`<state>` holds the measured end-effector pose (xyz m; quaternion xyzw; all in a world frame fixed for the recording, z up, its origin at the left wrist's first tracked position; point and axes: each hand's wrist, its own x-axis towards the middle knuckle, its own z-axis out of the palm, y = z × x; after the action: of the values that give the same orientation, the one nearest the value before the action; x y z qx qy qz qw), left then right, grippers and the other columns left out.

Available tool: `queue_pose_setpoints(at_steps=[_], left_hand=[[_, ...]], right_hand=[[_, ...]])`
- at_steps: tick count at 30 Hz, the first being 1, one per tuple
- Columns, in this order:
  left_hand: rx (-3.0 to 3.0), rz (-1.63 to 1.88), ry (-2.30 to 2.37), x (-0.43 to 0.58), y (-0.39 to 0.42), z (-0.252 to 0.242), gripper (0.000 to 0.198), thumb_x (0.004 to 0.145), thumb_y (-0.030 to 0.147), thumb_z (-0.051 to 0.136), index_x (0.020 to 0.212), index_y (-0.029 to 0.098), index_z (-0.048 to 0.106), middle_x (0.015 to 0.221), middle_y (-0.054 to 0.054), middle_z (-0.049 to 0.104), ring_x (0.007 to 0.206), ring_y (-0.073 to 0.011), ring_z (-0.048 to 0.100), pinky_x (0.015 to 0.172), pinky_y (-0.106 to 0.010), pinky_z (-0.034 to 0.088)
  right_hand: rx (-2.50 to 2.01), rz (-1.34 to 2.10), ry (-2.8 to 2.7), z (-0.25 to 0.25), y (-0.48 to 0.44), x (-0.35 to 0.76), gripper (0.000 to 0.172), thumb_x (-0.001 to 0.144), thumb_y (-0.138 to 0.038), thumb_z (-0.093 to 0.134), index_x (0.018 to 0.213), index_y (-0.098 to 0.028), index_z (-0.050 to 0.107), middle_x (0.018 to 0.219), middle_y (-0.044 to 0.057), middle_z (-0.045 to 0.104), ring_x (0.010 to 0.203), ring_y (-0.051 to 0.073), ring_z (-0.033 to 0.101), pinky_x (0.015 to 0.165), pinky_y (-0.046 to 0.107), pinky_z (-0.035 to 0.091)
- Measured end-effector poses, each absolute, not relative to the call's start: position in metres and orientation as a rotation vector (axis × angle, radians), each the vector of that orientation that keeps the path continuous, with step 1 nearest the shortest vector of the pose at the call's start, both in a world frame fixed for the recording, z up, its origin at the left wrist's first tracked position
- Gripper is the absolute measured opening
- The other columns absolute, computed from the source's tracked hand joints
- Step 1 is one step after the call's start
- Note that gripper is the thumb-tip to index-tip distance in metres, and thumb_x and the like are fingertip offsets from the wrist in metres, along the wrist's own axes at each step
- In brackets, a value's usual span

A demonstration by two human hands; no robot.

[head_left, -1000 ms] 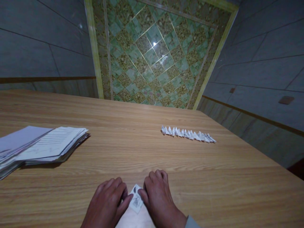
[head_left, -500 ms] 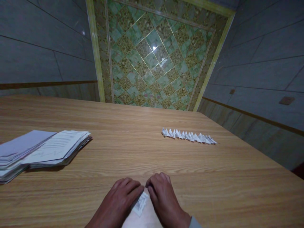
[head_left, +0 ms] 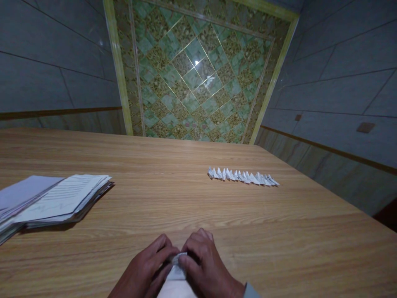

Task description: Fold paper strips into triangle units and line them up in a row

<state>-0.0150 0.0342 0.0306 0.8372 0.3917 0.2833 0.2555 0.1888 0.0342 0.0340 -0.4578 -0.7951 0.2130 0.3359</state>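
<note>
Folded paper (head_left: 177,272): at six o'clock in the view, between both hands.
Left hand (head_left: 153,265): at the paper's nine o'clock, fingers curled nearly closed, pinching its edge.
Right hand (head_left: 206,263): at its three o'clock, fingers curled in, thumb gripping it.
White sheet (head_left: 176,289): just at its six o'clock.
Row of folded papers (head_left: 243,177): one o'clock, on the table (head_left: 161,198).
Paper stack (head_left: 63,198): ten o'clock.

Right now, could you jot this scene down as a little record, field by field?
Left hand: fingers at the left side of a small folded paper, exact grip hidden
Right hand: thumb on the same paper
Table: wood-grained
Table's left: stack of papers
Farther back, right: row of folded paper pieces
Beyond: green patterned tiles
</note>
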Motion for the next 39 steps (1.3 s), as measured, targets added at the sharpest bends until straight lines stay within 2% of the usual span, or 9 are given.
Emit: queue_pose_setpoints(at_steps=[7, 12, 18, 22, 25, 27, 30, 35, 39], left_hand=[[2.108, 0.570, 1.132, -0.012, 0.027, 0.054, 0.021, 0.083, 0.017, 0.061, 0.096, 0.025, 0.074, 0.090, -0.002, 0.072, 0.088, -0.0213, 0.068, 0.079, -0.028, 0.052], [1.839, 0.726, 1.092, -0.011, 0.030, 0.052, 0.030, 0.091, 0.040, 0.058, 0.074, 0.020, 0.074, 0.073, -0.003, 0.070, 0.072, -0.0208, 0.066, 0.067, -0.027, 0.049], [1.410, 1.046, 1.125, -0.008, 0.031, 0.039, 0.021, 0.081, 0.040, 0.072, 0.079, 0.020, 0.077, 0.075, -0.003, 0.076, 0.074, -0.0219, 0.069, 0.068, -0.027, 0.052], [1.409, 1.104, 1.088, -0.007, 0.031, 0.026, 0.017, 0.081, 0.036, 0.075, 0.075, 0.020, 0.069, 0.069, 0.000, 0.070, 0.066, -0.0187, 0.066, 0.060, -0.025, 0.051], [1.713, 1.087, 1.031, -0.010, 0.030, 0.025, 0.003, 0.089, 0.025, 0.068, 0.087, 0.024, 0.068, 0.088, -0.001, 0.075, 0.083, -0.0205, 0.070, 0.073, -0.027, 0.054], [2.023, 1.113, 1.026, -0.011, 0.028, 0.028, 0.013, 0.090, 0.019, 0.068, 0.099, 0.027, 0.066, 0.105, -0.001, 0.074, 0.099, -0.0212, 0.068, 0.085, -0.028, 0.052], [2.391, 1.095, 1.029, -0.010, 0.026, 0.028, 0.021, 0.087, 0.013, 0.069, 0.101, 0.027, 0.061, 0.100, -0.001, 0.070, 0.091, -0.0206, 0.064, 0.080, -0.028, 0.048], [2.702, 0.962, 1.111, -0.002, 0.020, 0.011, 0.024, 0.073, 0.005, 0.060, 0.085, 0.026, 0.055, 0.084, 0.000, 0.065, 0.075, -0.0229, 0.057, 0.068, -0.033, 0.039], [2.752, 0.713, 1.217, 0.000, 0.013, 0.011, 0.031, 0.071, 0.002, 0.061, 0.089, 0.026, 0.057, 0.085, 0.002, 0.068, 0.076, -0.0220, 0.059, 0.071, -0.033, 0.040]], right_hand=[[-1.089, 0.586, -2.134, 0.036, 0.031, 0.192, 0.018, 0.088, -0.012, 0.066, 0.076, -0.020, 0.055, 0.075, -0.004, 0.057, 0.084, 0.017, 0.055, 0.087, 0.033, 0.037], [-1.076, 0.782, -2.017, 0.040, 0.031, 0.189, 0.016, 0.086, -0.015, 0.063, 0.075, -0.021, 0.052, 0.075, -0.003, 0.052, 0.080, 0.019, 0.054, 0.078, 0.032, 0.040], [-1.207, 1.047, -1.701, 0.046, 0.028, 0.184, 0.023, 0.066, -0.008, 0.077, 0.076, -0.020, 0.059, 0.076, -0.002, 0.059, 0.074, 0.018, 0.056, 0.066, 0.026, 0.040], [-1.132, 0.781, -1.774, 0.041, 0.029, 0.188, 0.016, 0.072, -0.008, 0.070, 0.072, -0.020, 0.059, 0.070, -0.002, 0.059, 0.069, 0.016, 0.057, 0.063, 0.026, 0.039], [-0.891, 0.329, -1.956, 0.040, 0.032, 0.195, 0.012, 0.077, -0.008, 0.057, 0.078, -0.020, 0.059, 0.070, -0.001, 0.061, 0.071, 0.017, 0.056, 0.072, 0.030, 0.041], [-0.768, 0.035, -2.073, 0.042, 0.034, 0.200, 0.014, 0.080, -0.009, 0.051, 0.080, -0.020, 0.059, 0.070, 0.001, 0.062, 0.072, 0.018, 0.053, 0.080, 0.035, 0.041], [-0.725, -0.266, -2.166, 0.044, 0.034, 0.203, 0.020, 0.087, -0.007, 0.047, 0.073, -0.020, 0.056, 0.065, 0.000, 0.058, 0.069, 0.018, 0.049, 0.089, 0.038, 0.041], [-0.675, -0.467, -2.206, 0.036, 0.032, 0.202, 0.040, 0.100, -0.008, 0.041, 0.063, -0.020, 0.052, 0.057, -0.002, 0.052, 0.062, 0.016, 0.044, 0.092, 0.034, 0.040], [-0.681, -0.462, -2.247, 0.029, 0.030, 0.203, 0.043, 0.101, -0.008, 0.041, 0.062, -0.020, 0.053, 0.055, -0.002, 0.051, 0.061, 0.016, 0.044, 0.094, 0.034, 0.039]])
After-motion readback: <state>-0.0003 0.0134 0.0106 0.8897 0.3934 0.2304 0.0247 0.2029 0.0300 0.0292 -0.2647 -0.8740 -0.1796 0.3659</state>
